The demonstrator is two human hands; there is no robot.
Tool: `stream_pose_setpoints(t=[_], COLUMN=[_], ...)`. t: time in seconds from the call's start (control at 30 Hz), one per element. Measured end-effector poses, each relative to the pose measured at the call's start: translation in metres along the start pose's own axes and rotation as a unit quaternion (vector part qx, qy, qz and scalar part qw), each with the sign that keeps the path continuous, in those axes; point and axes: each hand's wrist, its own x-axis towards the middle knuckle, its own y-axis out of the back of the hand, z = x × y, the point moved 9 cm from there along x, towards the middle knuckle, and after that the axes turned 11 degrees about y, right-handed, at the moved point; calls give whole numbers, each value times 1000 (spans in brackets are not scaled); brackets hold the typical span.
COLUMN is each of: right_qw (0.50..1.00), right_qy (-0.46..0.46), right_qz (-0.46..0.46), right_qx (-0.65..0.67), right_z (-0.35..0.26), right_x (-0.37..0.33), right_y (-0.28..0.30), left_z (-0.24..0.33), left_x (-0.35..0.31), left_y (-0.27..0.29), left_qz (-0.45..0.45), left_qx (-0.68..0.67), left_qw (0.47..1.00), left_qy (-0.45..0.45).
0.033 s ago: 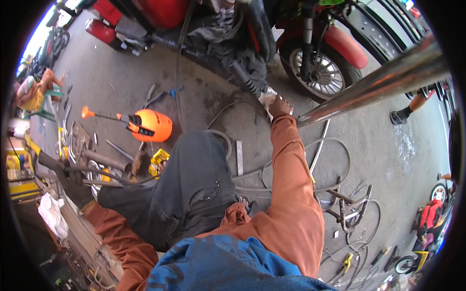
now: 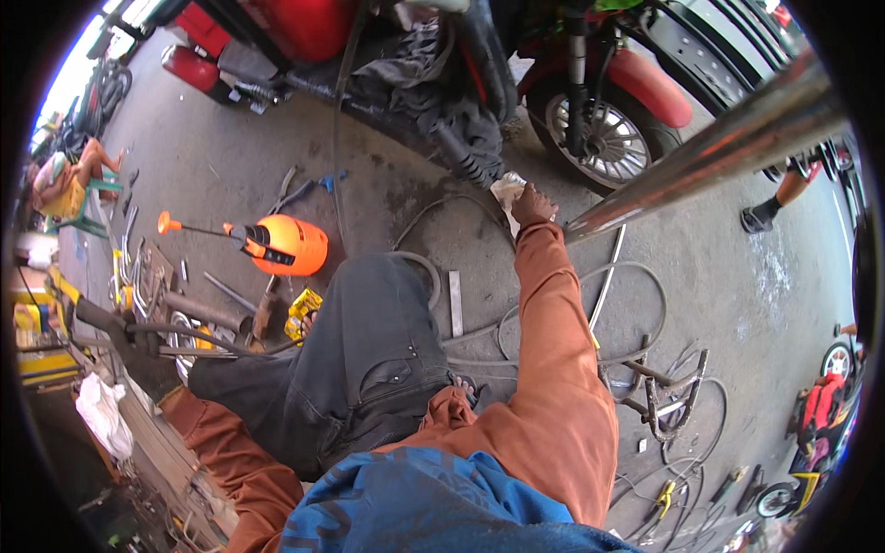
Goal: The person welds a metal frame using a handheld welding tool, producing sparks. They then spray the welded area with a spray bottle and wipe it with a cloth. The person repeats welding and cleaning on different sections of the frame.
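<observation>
My right hand (image 2: 535, 205), at the end of an outstretched arm, is closed round a crumpled whitish piece (image 2: 507, 192), cloth or paper. It is just beside the lower end of a black ribbed tube (image 2: 466, 157) on the vehicle part ahead. At the far left my left hand (image 2: 147, 355) looks dark, perhaps gloved, and curls against a dark tool-like thing with a yellow end (image 2: 64, 290). A black cable (image 2: 212, 336) runs from there across to my leg; the fingers blend into the dark shape.
An orange pump sprayer (image 2: 293, 246) stands left of my knee, near a yellow packet (image 2: 302, 309). A metal pole (image 2: 701, 152) slants in at right. Hoses (image 2: 654, 276) loop over the ground beside a rusty metal frame (image 2: 668, 405). A red-fendered wheel (image 2: 608, 134) is ahead.
My right hand and the whitish piece have shifted slightly away from the silver tip of the ribbed tube. The left hand stays in nearly the same place.
</observation>
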Motion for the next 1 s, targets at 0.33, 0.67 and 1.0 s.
stream_pose_setpoints(t=[0.33, 0.67, 1.0], right_qw=[938, 672, 734], right_qy=[83, -84, -12], right_qz=[202, -93, -181], right_qx=[270, 730, 654], right_z=[-6, -47, -75], right_x=[-107, -208, -220], right_y=[39, -52, 1], left_z=[-2, -21, -16], left_x=[20, 44, 27], left_y=[65, -21, -108], left_qz=[247, 257, 17], left_qx=[79, -33, -21], left_qw=[953, 962, 991], left_qy=[-154, -82, -129])
